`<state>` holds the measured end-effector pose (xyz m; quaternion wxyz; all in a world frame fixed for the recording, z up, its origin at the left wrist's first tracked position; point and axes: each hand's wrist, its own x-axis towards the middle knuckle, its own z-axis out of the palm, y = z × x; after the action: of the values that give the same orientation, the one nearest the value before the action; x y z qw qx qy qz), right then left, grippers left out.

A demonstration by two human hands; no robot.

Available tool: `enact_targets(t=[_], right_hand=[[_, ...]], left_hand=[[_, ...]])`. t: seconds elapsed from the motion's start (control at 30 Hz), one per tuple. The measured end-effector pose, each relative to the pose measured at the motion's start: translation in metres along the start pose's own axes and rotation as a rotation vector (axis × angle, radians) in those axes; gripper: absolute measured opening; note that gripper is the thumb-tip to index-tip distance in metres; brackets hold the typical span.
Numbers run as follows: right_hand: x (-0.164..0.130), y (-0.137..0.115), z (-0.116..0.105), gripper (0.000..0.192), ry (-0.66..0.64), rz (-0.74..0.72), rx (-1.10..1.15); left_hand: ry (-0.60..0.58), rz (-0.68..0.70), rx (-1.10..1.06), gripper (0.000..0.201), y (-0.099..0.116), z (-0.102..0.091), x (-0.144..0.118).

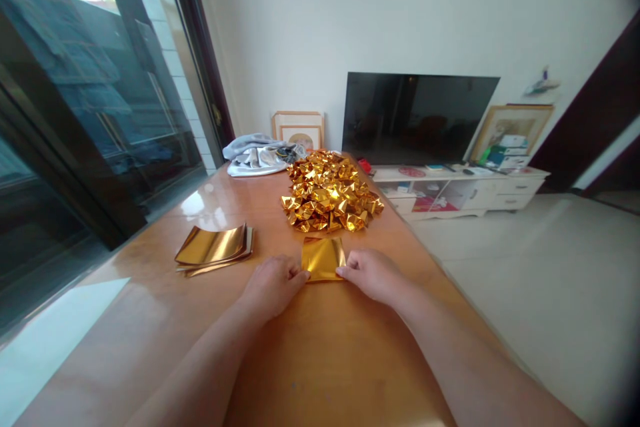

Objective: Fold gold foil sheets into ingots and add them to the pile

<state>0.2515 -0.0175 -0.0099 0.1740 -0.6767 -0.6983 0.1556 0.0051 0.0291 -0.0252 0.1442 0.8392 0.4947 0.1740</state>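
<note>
A shiny gold foil paper point(323, 257) lies on the wooden table between my two hands. My left hand point(278, 283) pinches its near left corner between thumb and curled fingers. At the near right corner my right hand point(369, 273) grips the same sheet in a similar pinch. A stack of gold foil papers point(213, 245) rests to the left of my left hand, its sheets slightly fanned. Just beyond the held sheet rises a large heap of folded gold foil pieces point(330, 193).
The wooden table point(330, 360) carries a grey-white cloth bundle point(263, 155) at its far end and a pale sheet point(60, 340) at the left. Past its right edge stand a low white cabinet point(475, 190) and a television point(417, 117). A glass door point(90, 93) borders the left.
</note>
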Motion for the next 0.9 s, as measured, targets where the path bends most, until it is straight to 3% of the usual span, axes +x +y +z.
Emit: enact_targets(t=[0.9], right_hand=[[-0.009, -0.015, -0.009, 0.031, 0.034, -0.019, -0.150]], left_hand=[[-0.002, 0.010, 0.111, 0.038, 0.012, -0.005, -0.001]])
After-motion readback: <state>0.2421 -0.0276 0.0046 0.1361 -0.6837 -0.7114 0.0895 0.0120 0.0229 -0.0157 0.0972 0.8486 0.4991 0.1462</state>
